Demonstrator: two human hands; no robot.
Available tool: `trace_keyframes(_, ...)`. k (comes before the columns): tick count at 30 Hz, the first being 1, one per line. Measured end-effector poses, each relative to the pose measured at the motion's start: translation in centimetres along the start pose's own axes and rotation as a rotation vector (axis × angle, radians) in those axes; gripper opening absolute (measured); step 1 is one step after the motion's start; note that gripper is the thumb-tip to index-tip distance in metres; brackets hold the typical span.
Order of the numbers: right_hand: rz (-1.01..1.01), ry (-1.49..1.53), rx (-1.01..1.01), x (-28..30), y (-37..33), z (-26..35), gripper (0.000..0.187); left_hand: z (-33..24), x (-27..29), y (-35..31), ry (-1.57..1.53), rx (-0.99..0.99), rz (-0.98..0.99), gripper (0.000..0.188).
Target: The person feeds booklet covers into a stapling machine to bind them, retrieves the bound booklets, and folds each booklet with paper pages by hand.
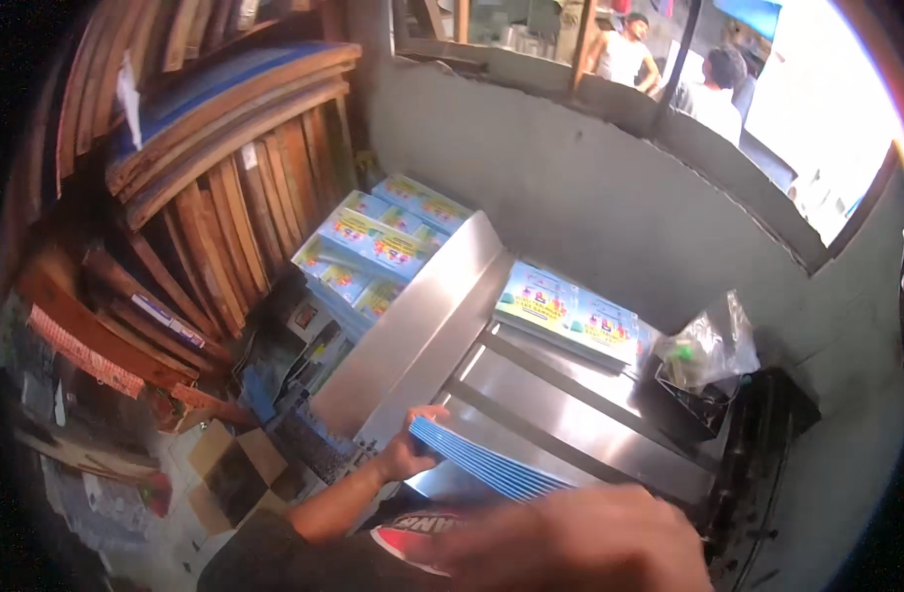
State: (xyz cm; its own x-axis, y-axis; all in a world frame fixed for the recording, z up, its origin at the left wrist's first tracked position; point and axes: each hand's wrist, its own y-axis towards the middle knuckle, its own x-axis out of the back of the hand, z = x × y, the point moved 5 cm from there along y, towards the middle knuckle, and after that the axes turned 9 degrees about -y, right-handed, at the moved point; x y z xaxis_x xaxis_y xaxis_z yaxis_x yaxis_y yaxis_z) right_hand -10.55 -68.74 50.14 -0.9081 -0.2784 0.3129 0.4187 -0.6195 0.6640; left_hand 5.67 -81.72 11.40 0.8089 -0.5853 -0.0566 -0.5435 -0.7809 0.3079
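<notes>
My left hand (409, 451) is closed round the left end of a stack of thin blue-and-white sheets or booklets (486, 464), tilted with its layered edges up. The thumb lies near its top edge. My right hand (595, 538), large and smeared by motion, is at the near right end of the stack. Its fingers are too blurred to show whether it touches the stack. Beneath is a metal worktop (531, 405) with slots across it. At its far edge lie flat piles of printed blue-and-yellow booklets (570, 311).
Beyond a raised metal side panel (422, 326), more printed stacks (378, 242) are piled. A black box (684, 400) holding a clear plastic bag (713, 345) stands at the right. Wooden frames (240, 207) lean at the left. Two people (624, 54) are outside the window opening.
</notes>
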Motion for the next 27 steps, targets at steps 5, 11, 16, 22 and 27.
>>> trace_keyframes(5,-0.030,-0.535,-0.315,-1.4,-2.7,-3.7,0.040,-1.0,-0.5,0.1,-0.009,-0.065,0.034,0.070)
trace_keyframes(11,0.302,-1.251,-0.565,-7.0,-14.0,-22.8,0.053,-1.2,1.1,0.5,0.079,-0.212,0.087,0.049)
trace_keyframes(16,0.473,-1.039,-1.059,-2.1,-18.8,-20.2,0.019,-0.6,2.6,0.9,-0.008,0.163,-0.023,0.017)
trace_keyframes(22,0.237,-1.012,-0.952,2.3,-24.2,-16.8,0.025,-0.2,2.4,0.4,-0.156,0.217,-0.146,0.022)
trace_keyframes(27,0.047,-1.015,-0.998,1.2,-27.2,-13.8,0.031,-8.5,-0.4,-0.3,-0.165,0.138,-0.046,0.020)
